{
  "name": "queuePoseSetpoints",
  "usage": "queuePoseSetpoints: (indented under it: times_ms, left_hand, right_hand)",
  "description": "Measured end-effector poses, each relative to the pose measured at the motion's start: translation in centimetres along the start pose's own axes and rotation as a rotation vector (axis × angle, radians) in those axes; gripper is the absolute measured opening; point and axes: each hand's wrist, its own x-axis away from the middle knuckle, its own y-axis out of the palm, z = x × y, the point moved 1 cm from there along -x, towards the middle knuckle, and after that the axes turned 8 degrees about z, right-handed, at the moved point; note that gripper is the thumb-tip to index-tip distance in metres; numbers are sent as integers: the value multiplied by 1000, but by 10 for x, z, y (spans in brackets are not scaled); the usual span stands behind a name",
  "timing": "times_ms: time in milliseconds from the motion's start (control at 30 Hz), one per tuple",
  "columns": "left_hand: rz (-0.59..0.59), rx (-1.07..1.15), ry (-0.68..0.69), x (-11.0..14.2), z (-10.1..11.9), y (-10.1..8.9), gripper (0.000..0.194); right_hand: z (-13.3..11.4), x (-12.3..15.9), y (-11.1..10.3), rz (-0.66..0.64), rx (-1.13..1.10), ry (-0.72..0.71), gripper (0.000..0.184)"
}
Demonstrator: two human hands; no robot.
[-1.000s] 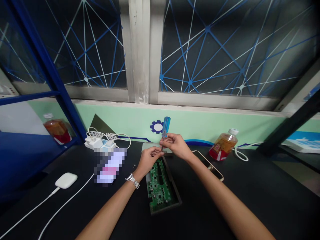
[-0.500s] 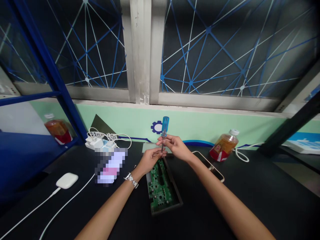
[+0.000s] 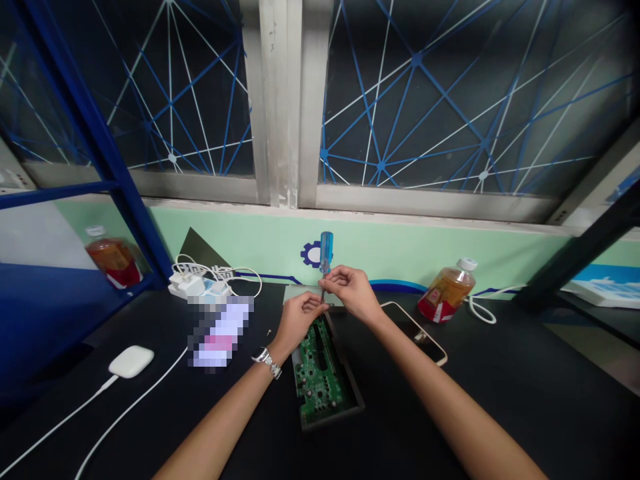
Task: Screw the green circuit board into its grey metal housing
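Observation:
A screwdriver (image 3: 327, 248) with a clear blue handle stands nearly upright over the far end of an open casing (image 3: 356, 393). My right hand (image 3: 353, 290) pinches it just below the handle. At the lower end of the shaft, the fingers of my left hand (image 3: 299, 317) are closed around it. The tip is hidden by those fingers, and whether a screw sits there I cannot tell. Inside the casing lies a green circuit board (image 3: 320, 380), its far end partly covered by my left hand. A watch (image 3: 263, 355) is on my left wrist.
A phone (image 3: 400, 317) lies right of the casing, with a drink bottle (image 3: 447, 290) behind it. On the left are a power strip (image 3: 193, 285) with cables, a blurred-out screen (image 3: 223, 337) and a white charging case (image 3: 131, 361). A tiny screw-like piece (image 3: 269, 332) lies beside my left hand.
The screwdriver has shifted slightly left and stays nearly upright. My left fingers have moved a little and bent more around the shaft's lower end. The casing has hardly moved.

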Motion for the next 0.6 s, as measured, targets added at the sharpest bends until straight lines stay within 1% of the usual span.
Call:
queuePoseSetpoints:
  times_ms: [100,200,333,400,467,600]
  left_hand:
    - [-34,-16,36,0,5,-1,29]
    - [-125,1,60,0,11,-5,32]
    - [-242,55,34,1,13,-8,35]
    - [-245,64,19,1,12,-8,34]
    - [-215,56,15,1,11,-8,31]
    - [-131,-3,22,1,11,-6,26]
  right_hand:
    - [0,0,-1,-46,-3,6,27]
    - [0,0,-1,-100,-4,12,23]
    - [-3,2,-2,-139,10,22,19]
    - [-4,3,-2,-158,38,14,19]
    - [-5,4,-1,-148,101,-19,19]
    - [-2,3,-2,-33,234,-101,23]
